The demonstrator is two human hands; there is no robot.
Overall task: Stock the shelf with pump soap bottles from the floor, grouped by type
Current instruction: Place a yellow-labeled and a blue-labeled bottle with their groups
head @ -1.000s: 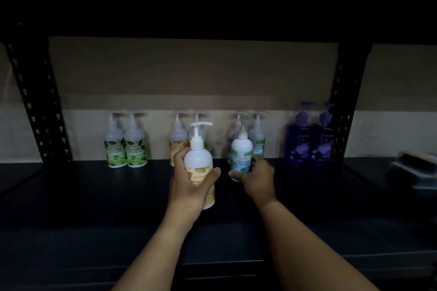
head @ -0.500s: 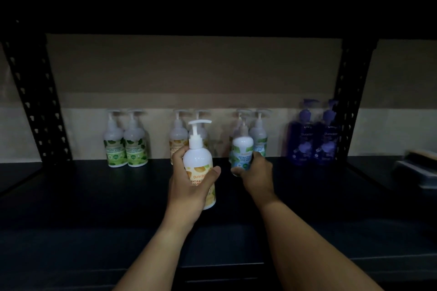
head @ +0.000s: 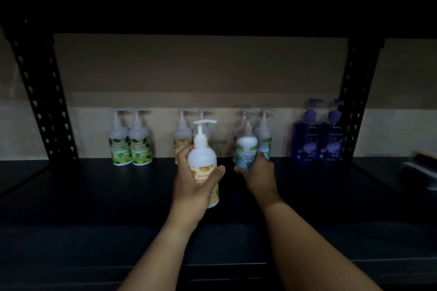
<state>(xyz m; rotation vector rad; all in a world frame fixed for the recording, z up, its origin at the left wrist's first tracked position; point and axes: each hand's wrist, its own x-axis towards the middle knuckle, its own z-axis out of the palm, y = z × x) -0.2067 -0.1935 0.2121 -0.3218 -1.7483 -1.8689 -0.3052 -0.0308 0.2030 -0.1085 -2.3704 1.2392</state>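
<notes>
An orange-label pump bottle (head: pixel 205 165) stands upright at 6 o'clock on the black shelf (head: pixel 94 196), gripped by the left hand (head: pixel 194 186); a blue-label mint bottle (head: pixel 246 149) is upright just at its 2 o'clock, held by the right hand (head: pixel 259 173); behind, along the back, stand pairs: green (head: pixel 129 142), orange (head: pixel 182 139), blue (head: pixel 264 139), purple (head: pixel 319 134).

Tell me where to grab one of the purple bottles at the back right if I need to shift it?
Grip the nearer purple bottle round its wide body, coming from the front. It stands upright against the back wall, its twin close on its right and the shelf post beyond, so the front is probably the only open side; the pump neck looks too slim.
</notes>
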